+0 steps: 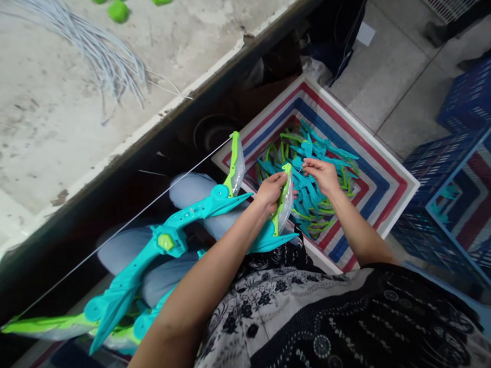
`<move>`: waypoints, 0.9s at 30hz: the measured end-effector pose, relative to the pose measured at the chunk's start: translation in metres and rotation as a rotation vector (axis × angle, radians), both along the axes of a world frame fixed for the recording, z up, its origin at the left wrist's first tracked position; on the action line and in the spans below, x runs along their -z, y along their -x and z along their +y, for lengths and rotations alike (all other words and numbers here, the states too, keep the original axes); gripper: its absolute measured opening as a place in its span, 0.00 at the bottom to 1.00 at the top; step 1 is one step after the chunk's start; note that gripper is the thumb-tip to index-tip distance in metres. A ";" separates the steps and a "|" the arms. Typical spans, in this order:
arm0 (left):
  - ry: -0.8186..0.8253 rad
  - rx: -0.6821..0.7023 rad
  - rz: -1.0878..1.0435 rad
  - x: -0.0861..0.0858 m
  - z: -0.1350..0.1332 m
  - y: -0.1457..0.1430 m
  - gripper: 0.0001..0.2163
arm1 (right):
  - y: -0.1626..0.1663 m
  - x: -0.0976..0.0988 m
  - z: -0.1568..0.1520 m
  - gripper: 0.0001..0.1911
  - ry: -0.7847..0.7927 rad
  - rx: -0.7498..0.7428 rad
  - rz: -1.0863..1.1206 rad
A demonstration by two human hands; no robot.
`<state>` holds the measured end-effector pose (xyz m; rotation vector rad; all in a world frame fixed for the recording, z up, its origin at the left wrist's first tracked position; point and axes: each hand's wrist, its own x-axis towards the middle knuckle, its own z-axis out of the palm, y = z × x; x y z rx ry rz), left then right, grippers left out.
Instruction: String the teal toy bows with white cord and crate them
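My left hand (270, 194) is closed round the green tip of a teal and green toy bow (285, 201) held over my lap. My right hand (321, 174) hovers just right of that tip, fingers pinched on a thin white string end that is barely visible. A second toy bow (170, 239), strung with a white string (149, 204), lies across my knees to the left.
A striped red, white and blue bag (375, 162) holds several teal and green bow parts (313, 165). Blue plastic crates (464, 158) stand at right. A worn workbench (63, 105) at upper left carries a bundle of white strings (105, 54) and green pieces (118, 10).
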<state>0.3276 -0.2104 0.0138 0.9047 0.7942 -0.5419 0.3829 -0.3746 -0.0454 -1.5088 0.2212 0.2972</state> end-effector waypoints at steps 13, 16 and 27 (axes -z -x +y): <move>-0.075 -0.036 -0.132 -0.029 -0.012 0.024 0.05 | 0.006 -0.011 0.016 0.19 0.131 -0.051 -0.195; -0.066 -0.050 -0.162 -0.032 -0.016 0.025 0.04 | 0.003 -0.026 0.014 0.18 0.062 -0.082 -0.167; -0.117 -0.180 -0.259 -0.010 -0.026 0.019 0.07 | 0.006 -0.092 0.017 0.07 0.669 -0.528 -0.733</move>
